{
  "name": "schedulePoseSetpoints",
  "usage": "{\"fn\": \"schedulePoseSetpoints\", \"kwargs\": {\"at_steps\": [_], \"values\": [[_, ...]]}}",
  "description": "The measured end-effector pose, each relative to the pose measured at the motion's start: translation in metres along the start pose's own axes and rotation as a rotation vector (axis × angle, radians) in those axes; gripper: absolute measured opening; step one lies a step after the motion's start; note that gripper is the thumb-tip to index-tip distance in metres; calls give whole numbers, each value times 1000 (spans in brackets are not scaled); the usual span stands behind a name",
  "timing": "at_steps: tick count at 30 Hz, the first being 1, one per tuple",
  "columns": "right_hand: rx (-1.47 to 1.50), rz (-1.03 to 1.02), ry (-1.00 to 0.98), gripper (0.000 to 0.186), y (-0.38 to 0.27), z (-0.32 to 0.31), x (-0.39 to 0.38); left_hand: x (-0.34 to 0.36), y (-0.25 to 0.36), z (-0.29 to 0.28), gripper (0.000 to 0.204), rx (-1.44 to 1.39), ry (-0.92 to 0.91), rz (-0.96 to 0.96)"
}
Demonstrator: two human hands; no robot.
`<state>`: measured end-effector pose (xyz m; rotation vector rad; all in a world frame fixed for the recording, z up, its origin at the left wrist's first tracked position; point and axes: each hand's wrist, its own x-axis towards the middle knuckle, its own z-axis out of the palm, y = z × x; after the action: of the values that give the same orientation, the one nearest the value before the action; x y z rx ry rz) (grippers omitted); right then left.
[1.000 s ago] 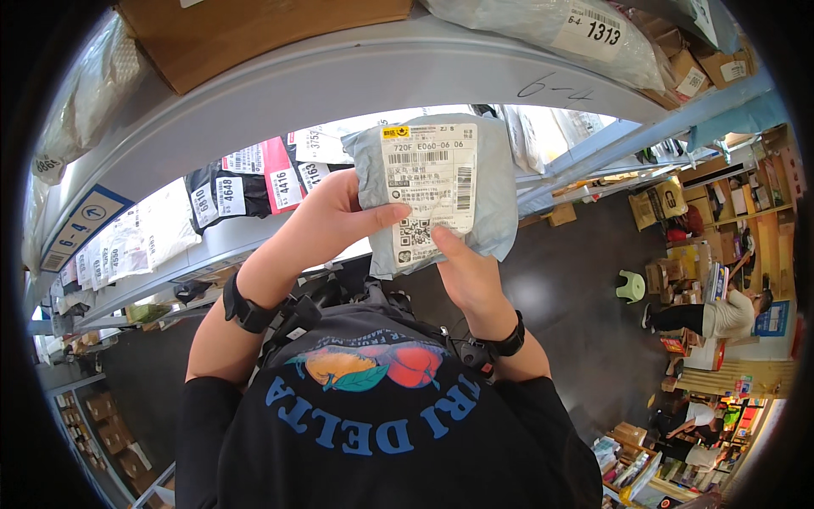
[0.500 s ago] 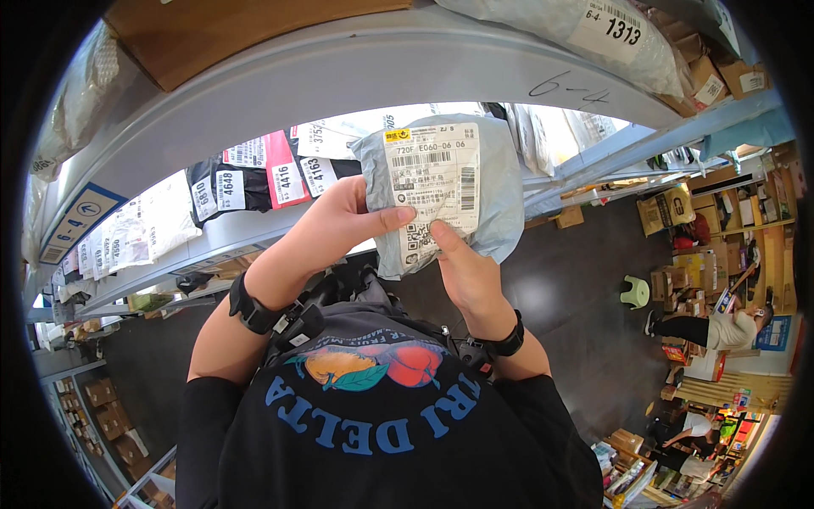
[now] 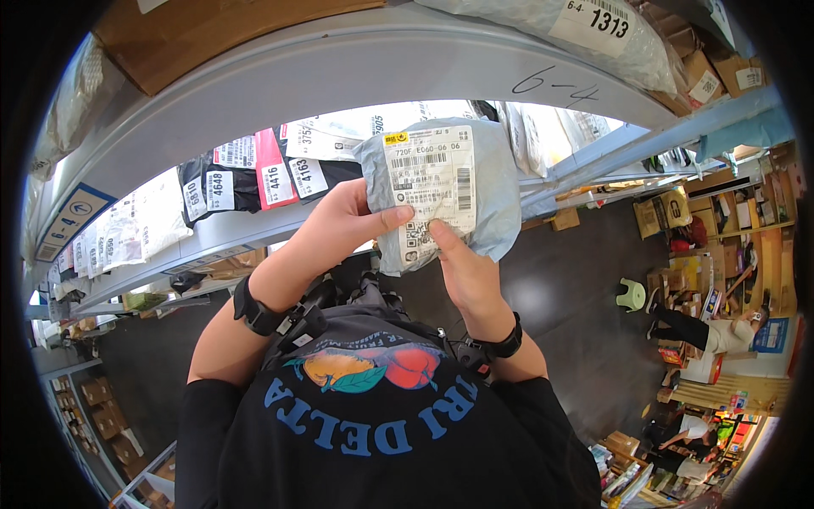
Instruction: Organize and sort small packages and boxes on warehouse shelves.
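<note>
Now, from the left, we see a blue-and-white arrow sign [image 3: 75, 222] on the end of the pale shelf beam [image 3: 365, 76], then white bags [image 3: 157, 216], black bags [image 3: 243, 188] and a pink bag [image 3: 268, 146] on the lower shelf [image 3: 246, 228]; all sit slightly further left in our view than half a second ago. Next comes our left hand [image 3: 352, 216], bent around the left edge of a grey plastic parcel [image 3: 485, 195], its thumb on the white label [image 3: 432, 178] and its other fingers mostly hidden behind. Held up in front of the shelf, label towards us, the parcel keeps almost the same spot. Our right hand [image 3: 468, 273] grips its lower edge, thumb beside the square code; how its hidden fingers lie we cannot tell. Both holds look unchanged. Further right, past a pale green stool [image 3: 631, 295], a co-worker [image 3: 729, 331] now has feet wider apart.
</note>
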<state>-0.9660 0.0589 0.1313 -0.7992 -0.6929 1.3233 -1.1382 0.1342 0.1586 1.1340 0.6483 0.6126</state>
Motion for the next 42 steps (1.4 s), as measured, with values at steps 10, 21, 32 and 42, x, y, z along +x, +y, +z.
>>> {"fn": "schedulePoseSetpoints", "kwargs": {"at_steps": [10, 21, 32, 42], "values": [[-599, -420, 226, 43, -16, -41, 23, -9, -1, -16, 13, 221, 215, 170], [-1664, -786, 276, 39, -73, -160, 134, -68, -14, -74, 13, 246, 291, 96], [-1688, -729, 143, 49, -61, -86, 93, -132, -20, -115, 15, 293, 390, 80], [-637, 36, -649, 44, 19, 97, 41, -233, -14, -239, 28, 1416, 1359, -268]]}}
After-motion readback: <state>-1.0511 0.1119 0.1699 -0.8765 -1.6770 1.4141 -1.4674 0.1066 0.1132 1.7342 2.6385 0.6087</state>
